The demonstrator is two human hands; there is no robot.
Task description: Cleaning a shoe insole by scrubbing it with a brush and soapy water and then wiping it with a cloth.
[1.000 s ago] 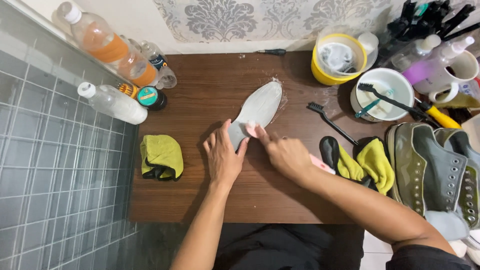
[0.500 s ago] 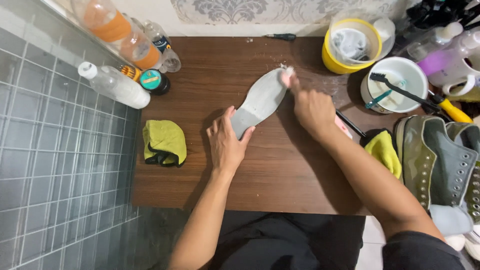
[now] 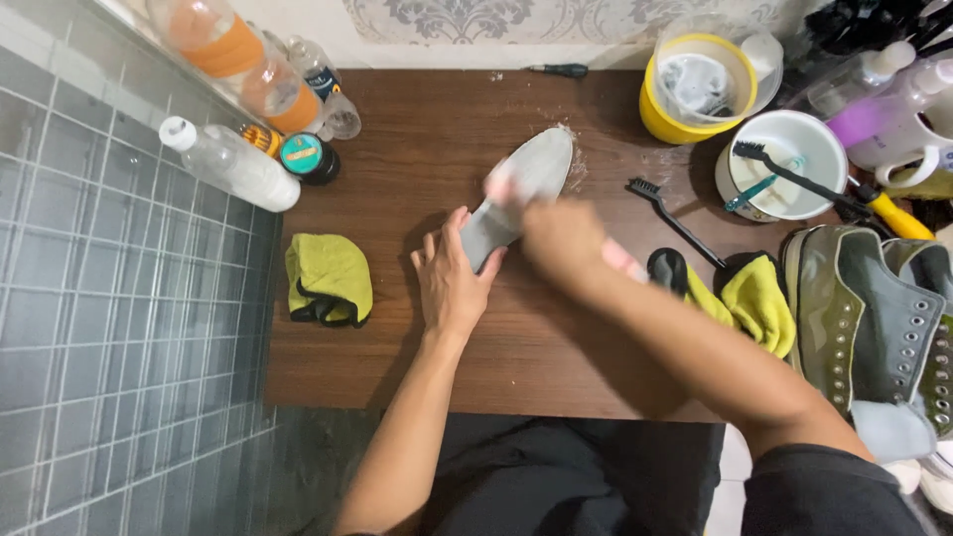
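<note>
At the middle of the brown desk [image 3: 417, 149] a grey insole [image 3: 521, 194] lies flat, its toe pointing toward the far edge and its heel toward the person. The left hand [image 3: 452, 283] rests on the heel end with fingers spread and the palm bearing down, apparently so that the insole does not slide under rubbing. The right hand [image 3: 561, 238] is blurred over the middle of the insole; its fingers seem closed round something pink, but whether this is a brush or a sponge cannot be told. White specks, perhaps suds, lie on the desk beside the toe of the insole.

Right of the insole, within easy reach, stand a yellow tub [image 3: 695, 94] and a white bowl [image 3: 789, 164] with a black brush [image 3: 794, 169] laid across its rim. A second black brush [image 3: 670, 213] lies on the desk between the insole and the bowl. A yellow-green cloth [image 3: 759, 303] sits right of the insole, near the grey-green sneakers [image 3: 874, 328] at the desk edge. Left of the insole are another yellow-green cloth [image 3: 328, 278], a round tin [image 3: 308, 157] and a clear bottle [image 3: 228, 164] lying on its side. A screwdriver [image 3: 558, 70] lies beyond the toe of the insole.
</note>
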